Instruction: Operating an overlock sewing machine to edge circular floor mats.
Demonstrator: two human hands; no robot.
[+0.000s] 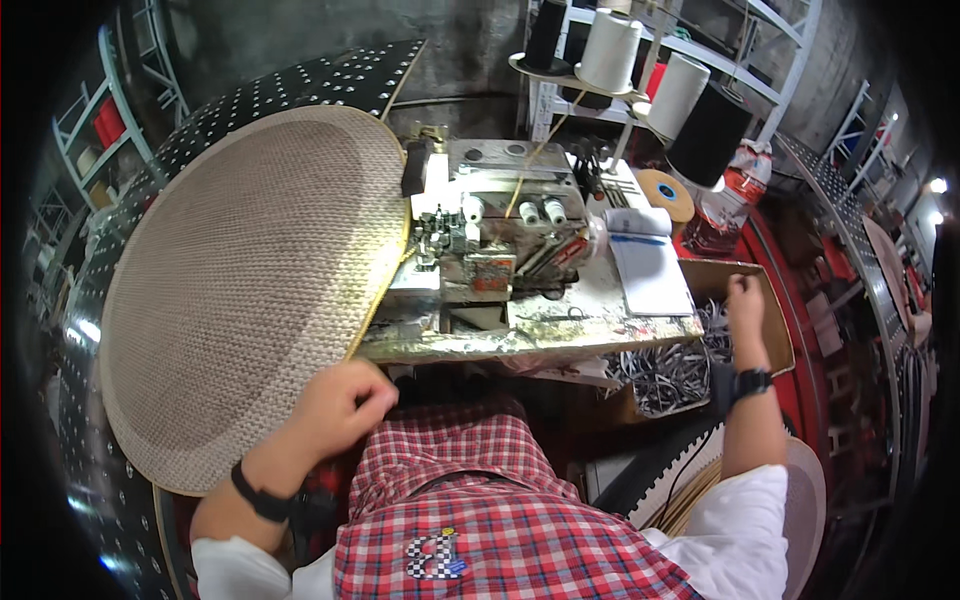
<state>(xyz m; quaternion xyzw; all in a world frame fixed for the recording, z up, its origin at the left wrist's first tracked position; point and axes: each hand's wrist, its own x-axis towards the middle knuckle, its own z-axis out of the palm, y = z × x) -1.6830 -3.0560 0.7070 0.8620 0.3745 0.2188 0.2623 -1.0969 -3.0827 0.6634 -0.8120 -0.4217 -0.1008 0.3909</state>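
A large oval woven mat (240, 270), beige-grey with a yellow-edged rim on its right, lies to the left of an overlock sewing machine (510, 220). Its right edge reaches the machine's needle area, where a lamp shines. My left hand (345, 405) is curled closed at the mat's lower right edge; whatever its fingers might hold is hidden. Over on the right, my right hand (745, 305) is raised above a cardboard box (778, 325) of grey strip scraps (670, 375). Its fingers are drawn together, and I cannot make out anything in them.
Black and white thread cones (610, 52) stand on a rack behind the machine. A notepad (650, 270) with a blue pen lies on the machine table (540, 335), beside a tan roll (665, 198). More round mats (803, 500) lean low at right. A perforated black table (300, 95) extends behind the mat.
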